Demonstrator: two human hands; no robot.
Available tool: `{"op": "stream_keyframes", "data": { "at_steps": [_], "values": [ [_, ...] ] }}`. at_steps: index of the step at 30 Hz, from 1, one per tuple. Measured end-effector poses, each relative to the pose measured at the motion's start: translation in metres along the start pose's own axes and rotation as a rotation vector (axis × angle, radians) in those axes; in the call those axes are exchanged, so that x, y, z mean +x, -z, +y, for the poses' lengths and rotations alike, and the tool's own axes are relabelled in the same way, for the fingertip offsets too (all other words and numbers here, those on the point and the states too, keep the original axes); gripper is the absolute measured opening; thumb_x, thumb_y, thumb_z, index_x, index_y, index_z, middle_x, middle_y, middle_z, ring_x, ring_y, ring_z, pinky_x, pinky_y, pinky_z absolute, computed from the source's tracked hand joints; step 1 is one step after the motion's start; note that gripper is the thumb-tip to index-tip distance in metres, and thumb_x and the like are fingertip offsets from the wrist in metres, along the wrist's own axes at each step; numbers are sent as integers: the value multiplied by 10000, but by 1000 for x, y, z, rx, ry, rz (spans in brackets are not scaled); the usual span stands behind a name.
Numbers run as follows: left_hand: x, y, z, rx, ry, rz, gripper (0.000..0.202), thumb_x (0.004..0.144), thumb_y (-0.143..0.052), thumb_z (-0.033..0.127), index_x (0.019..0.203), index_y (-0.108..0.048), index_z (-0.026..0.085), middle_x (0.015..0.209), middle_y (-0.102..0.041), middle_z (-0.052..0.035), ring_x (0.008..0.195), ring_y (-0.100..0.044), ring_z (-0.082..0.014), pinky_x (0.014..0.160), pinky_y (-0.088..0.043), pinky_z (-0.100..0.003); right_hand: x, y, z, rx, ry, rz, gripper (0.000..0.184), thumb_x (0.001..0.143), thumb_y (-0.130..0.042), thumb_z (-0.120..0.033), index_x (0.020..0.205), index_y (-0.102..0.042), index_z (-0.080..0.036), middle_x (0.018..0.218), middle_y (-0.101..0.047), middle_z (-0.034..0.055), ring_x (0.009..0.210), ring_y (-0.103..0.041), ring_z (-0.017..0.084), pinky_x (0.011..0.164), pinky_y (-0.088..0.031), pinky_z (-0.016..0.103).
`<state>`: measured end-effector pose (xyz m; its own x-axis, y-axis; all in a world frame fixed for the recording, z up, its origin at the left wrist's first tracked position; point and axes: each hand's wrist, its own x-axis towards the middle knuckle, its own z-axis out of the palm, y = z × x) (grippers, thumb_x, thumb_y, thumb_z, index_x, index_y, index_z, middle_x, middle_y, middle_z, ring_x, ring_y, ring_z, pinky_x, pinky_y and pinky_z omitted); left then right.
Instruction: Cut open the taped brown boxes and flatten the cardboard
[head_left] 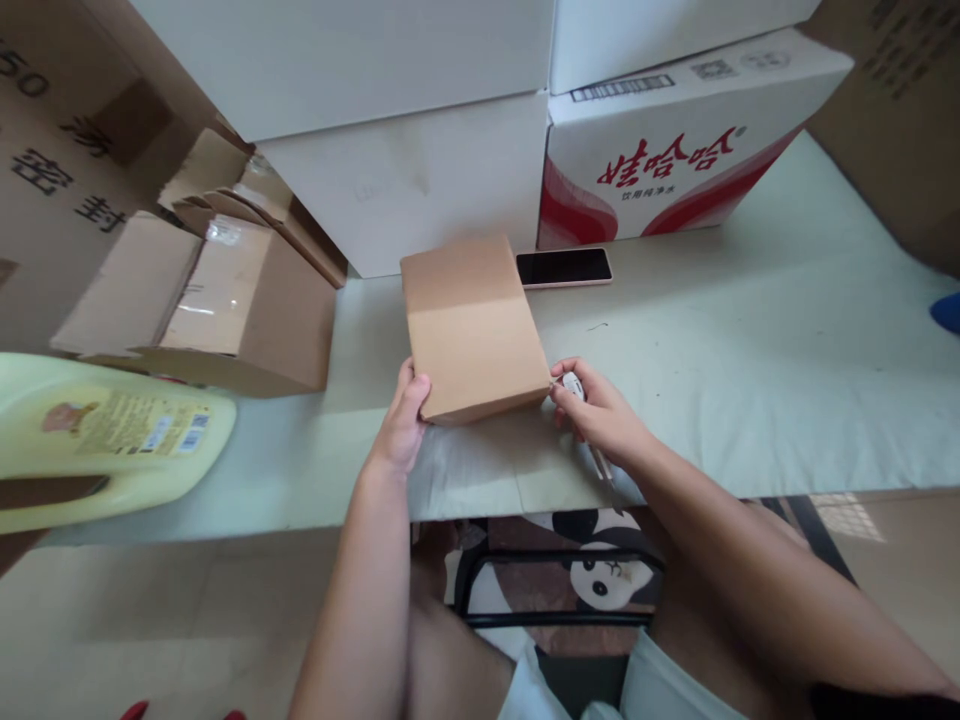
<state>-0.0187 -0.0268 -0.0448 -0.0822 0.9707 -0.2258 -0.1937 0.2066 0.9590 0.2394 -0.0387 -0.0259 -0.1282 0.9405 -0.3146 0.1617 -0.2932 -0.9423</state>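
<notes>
A plain brown cardboard box (pixel 480 335) sits in front of me at a slant, its near edge close to the table's front. My left hand (pixel 403 420) grips its near left corner, thumb on top and the other fingers out of sight behind the side. At the near right corner is my right hand (pixel 592 405), fingers closed round what looks like a white utility knife (pixel 600 465). The knife's slim end points down toward my lap, and my fingertips touch the box corner.
Behind the box lies a phone (pixel 566 267), in front of a white and red carton (pixel 660 175) and stacked white cartons (pixel 420 180). Opened cardboard boxes (pixel 289 310) and a large yellow bottle (pixel 180 440) stand left. A pale cloth (pixel 750 380) covers the table.
</notes>
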Motion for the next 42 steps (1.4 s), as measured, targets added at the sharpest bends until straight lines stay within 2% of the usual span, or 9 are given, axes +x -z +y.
{"op": "stream_keyframes", "data": {
  "at_steps": [7,16,19,22,26,29,33,37,42],
  "values": [
    [-1,1,-1,-27,-12,-31,610,745,-706,604,1254,-628,278,1347,-664,-67,1346,-543,-350,952,-563,-413,2,-1,1,16,21,30,388,807,-600,-550,1010,-481,-242,689,-527,-48,539,-487,114,478,-335,247],
    [-6,-2,2,-90,-163,-185,595,744,-697,582,1244,-666,259,1183,-733,-90,1352,-554,-339,1062,-509,-455,-2,0,0,-71,78,72,339,787,-646,-392,1065,-512,-251,978,-609,27,629,-476,116,500,-373,249],
    [-8,-7,4,-125,-182,-174,601,718,-711,545,1248,-666,266,1132,-744,-87,1305,-590,-333,1032,-525,-458,-4,-2,-2,-69,184,123,365,811,-631,-393,1140,-534,-267,1160,-626,75,762,-566,176,560,-442,289],
    [-9,-10,4,-130,-208,-114,651,675,-739,517,1274,-647,277,1129,-744,-82,1256,-621,-317,1006,-535,-440,-4,-2,-2,-53,263,180,332,838,-605,-391,1148,-558,-280,1175,-639,82,883,-606,217,623,-482,309],
    [-8,-8,5,-159,-198,-75,638,668,-742,547,1240,-657,276,1085,-755,-79,1132,-678,-314,923,-567,-426,-4,-2,-4,74,196,105,450,764,-682,-321,1186,-529,-288,1198,-637,66,651,-563,120,494,-420,253],
    [-8,-2,10,-219,-139,-78,578,730,-669,612,1195,-675,269,1038,-760,-80,1029,-706,-306,773,-596,-395,-2,2,-6,300,144,35,653,655,-772,-333,1227,-461,-286,1037,-665,7,485,-462,60,393,-334,213],
    [-8,3,19,-305,-75,-98,581,763,-581,677,1186,-681,293,1090,-751,-83,1071,-685,-318,692,-597,-384,3,14,-9,567,86,58,347,706,-722,-435,792,-442,-249,567,-486,-88,394,-327,60,341,-224,198],
    [-9,3,21,-286,-112,-73,584,762,-575,685,1191,-674,302,1159,-730,-85,1199,-622,-351,794,-597,-447,7,28,-16,727,125,86,464,708,-666,-490,597,-291,-241,596,-415,-34,487,-372,95,354,-209,208],
    [-8,2,18,-282,-111,-51,589,752,-596,675,1204,-666,304,1118,-735,-84,1177,-627,-340,750,-593,-406,6,32,-18,716,133,211,460,812,-586,-690,682,-490,-259,472,-211,-93,388,-211,95,373,-227,249]
  ]
}}
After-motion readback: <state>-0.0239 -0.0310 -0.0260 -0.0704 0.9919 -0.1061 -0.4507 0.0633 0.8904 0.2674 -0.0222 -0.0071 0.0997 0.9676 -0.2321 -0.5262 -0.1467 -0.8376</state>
